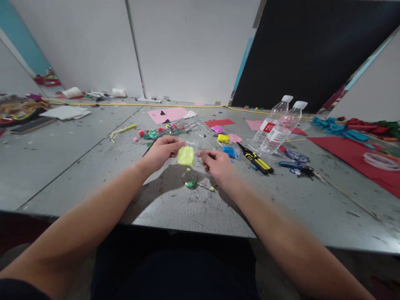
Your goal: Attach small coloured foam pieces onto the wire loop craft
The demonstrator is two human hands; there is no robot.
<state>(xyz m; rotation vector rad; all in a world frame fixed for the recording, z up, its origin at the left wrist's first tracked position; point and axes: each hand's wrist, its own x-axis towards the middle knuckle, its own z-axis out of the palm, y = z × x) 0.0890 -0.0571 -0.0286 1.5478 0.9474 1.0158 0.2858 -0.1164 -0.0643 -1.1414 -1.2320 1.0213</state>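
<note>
Packet (pixel 185 156), yellow-green.
Left hand (pixel 163 152): fingers pinching its edge; right hand (pixel 216 163): fingertips pressing together beside it, hold unclear.

I've got a pale lime packet (pixel 186 156), plus a blue packet (pixel 230 152), stronger-yellow packet (pixel 223 138) and magenta packet (pixel 218 129). Pliers (pixel 256 160): black and yellow. Clear bottle (pixel 283 130), white cap (pixel 301 105). Pale pink sheet (pixel 168 115), big red sheet (pixel 340 156). Tabletop (pixel 62 143) grey, dark-speckled. Panel (pixel 306 54) black. My sleeve (pixel 18 290): near-black.
</note>
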